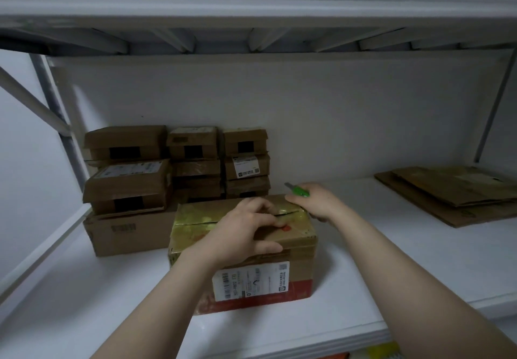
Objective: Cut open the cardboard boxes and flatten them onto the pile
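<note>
- A person stands at a white shelf (84, 302). On it, close to the front edge, sits a brown cardboard box sealed with shiny yellow tape (251, 280), with a white shipping label on its near face.
- The left hand (246, 233) grips the box top, its fingers curled at a slit along the centre seam and its thumb on the near edge.
- The right hand (316, 200) is clenched around a green utility knife (298, 191) at the far right corner of the box, with the blade pointing away.
- The seam looks partly open. To finish well, the blade probably needs a shallow run along the remaining tape, stroking away from the holding fingers, which sit very near the cut line.
- A pile of flattened brown cardboard sheets (458, 193) lies well apart on the right of the shelf.
- Behind and to the left, a stack of small taped cardboard boxes (179, 168) stands against a white back wall (307, 107).
- Overhead is the ribbed underside of an upper shelf (251, 40).
</note>
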